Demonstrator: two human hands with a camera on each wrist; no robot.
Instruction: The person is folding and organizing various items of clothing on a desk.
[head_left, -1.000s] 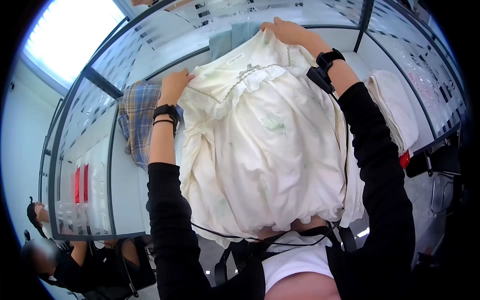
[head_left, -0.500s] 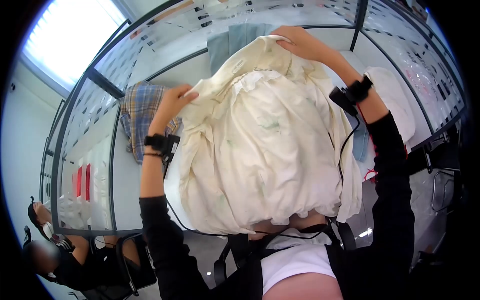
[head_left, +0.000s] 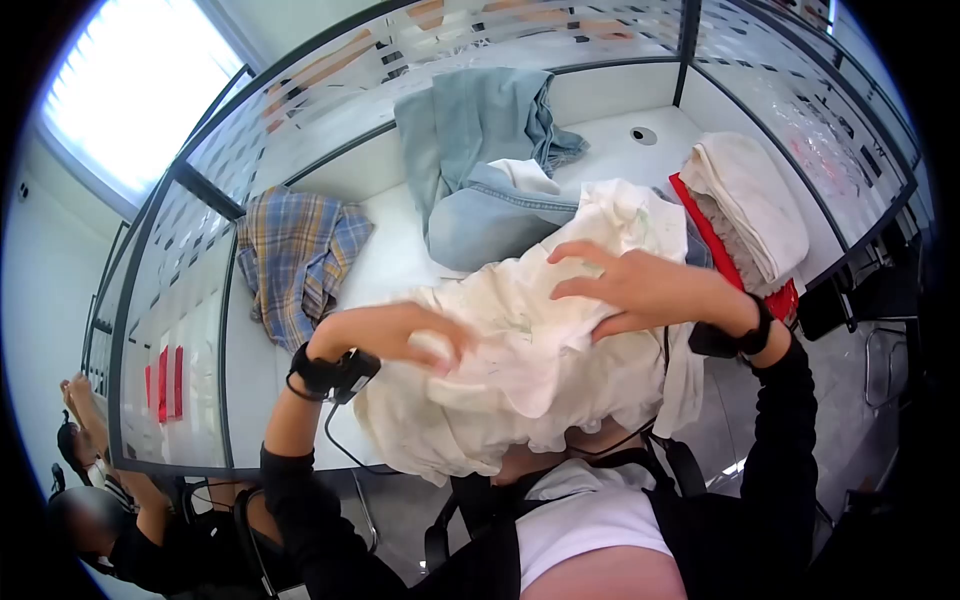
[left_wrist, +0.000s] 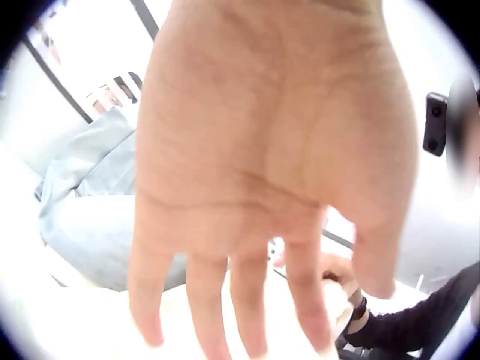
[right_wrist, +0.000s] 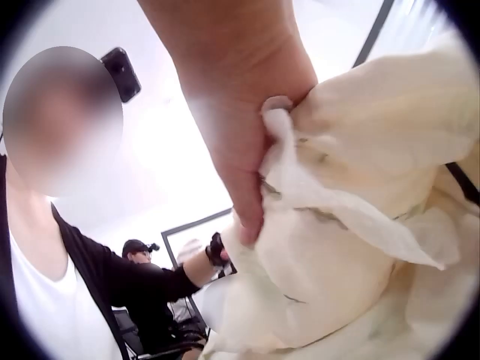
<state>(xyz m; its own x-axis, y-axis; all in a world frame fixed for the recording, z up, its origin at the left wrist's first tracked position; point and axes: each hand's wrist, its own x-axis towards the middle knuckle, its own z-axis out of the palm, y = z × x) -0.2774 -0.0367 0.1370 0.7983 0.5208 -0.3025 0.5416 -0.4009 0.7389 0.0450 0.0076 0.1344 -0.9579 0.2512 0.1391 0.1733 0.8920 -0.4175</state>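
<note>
A cream blouse point(head_left: 450, 425) with faint green prints and a frilled collar lies bunched over the table's front edge, its upper part folded down toward the body. Over its left side hovers my left hand point(head_left: 390, 335), blurred, close above the cloth. The left wrist view shows that palm point(left_wrist: 262, 142) with its fingers straight and slightly spread. My right hand point(head_left: 645, 285) is at the blouse's right part, fingers spread and loosely bent. In the right wrist view its thumb point(right_wrist: 240, 187) lies along the cream fabric, and the cloth hides the other fingers.
Light blue jeans point(head_left: 480, 130) lie beyond the blouse on the white table. A plaid garment point(head_left: 300, 255) is at the left, and folded white clothing point(head_left: 755, 200) sits over a red item point(head_left: 705, 235) at the right. Clear partitions point(head_left: 170, 330) enclose the table; a seated person point(head_left: 130, 525) is at lower left.
Both hands have come down and nearer the body from the blouse's raised shoulders. Its top has folded forward, uncovering more of the jeans. The left hand's fingers have come off the fabric.
</note>
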